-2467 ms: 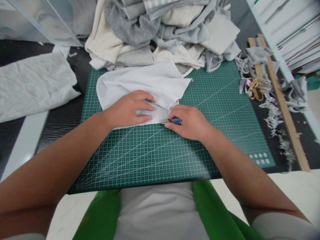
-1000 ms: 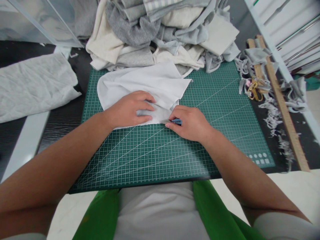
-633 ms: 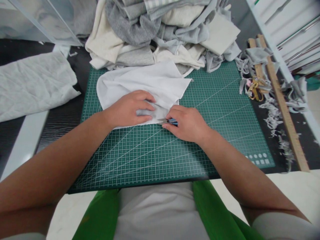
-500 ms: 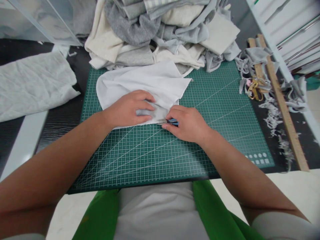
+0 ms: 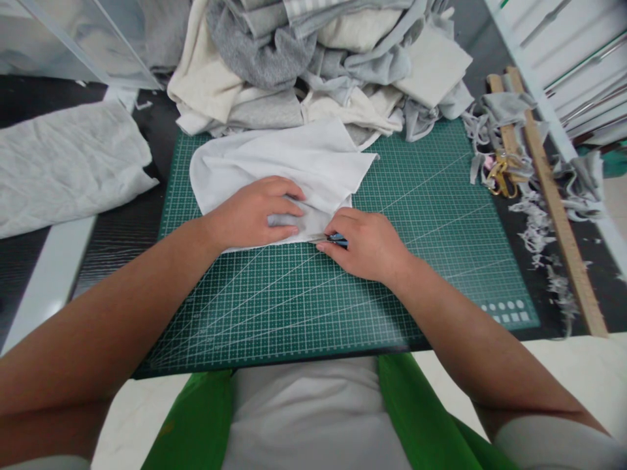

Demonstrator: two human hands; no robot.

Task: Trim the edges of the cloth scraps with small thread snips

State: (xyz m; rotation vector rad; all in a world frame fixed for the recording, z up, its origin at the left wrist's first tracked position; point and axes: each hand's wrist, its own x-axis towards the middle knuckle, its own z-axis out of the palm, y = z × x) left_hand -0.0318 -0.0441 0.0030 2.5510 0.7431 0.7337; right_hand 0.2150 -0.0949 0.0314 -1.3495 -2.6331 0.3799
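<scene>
A white piece of fabric (image 5: pixel 274 153) lies folded on the green cutting mat (image 5: pixel 294 307). My left hand (image 5: pixel 259 212) rests flat on its near part, fingers spread and pointing right. Small blue-handled thread snips (image 5: pixel 337 240) are in my right hand (image 5: pixel 365 241), gripped between thumb and fingers. Their blades point left and lie at the fabric's near edge, just right of my left fingertips. Most of the handle is hidden inside my right hand.
A heap of grey and cream fabric (image 5: pixel 274 59) covers the mat's far edge. Another light grey cloth (image 5: pixel 68 166) lies at left. On the right are a wooden ruler (image 5: pixel 563 222), gold-handled scissors (image 5: pixel 500 176) and fabric scraps (image 5: pixel 531 225). A clear plastic bin (image 5: pixel 73 46) stands far left.
Hardly anything differs. The blue handles show slightly less and look closer together in my right hand. My left hand stays in place on the fabric.
</scene>
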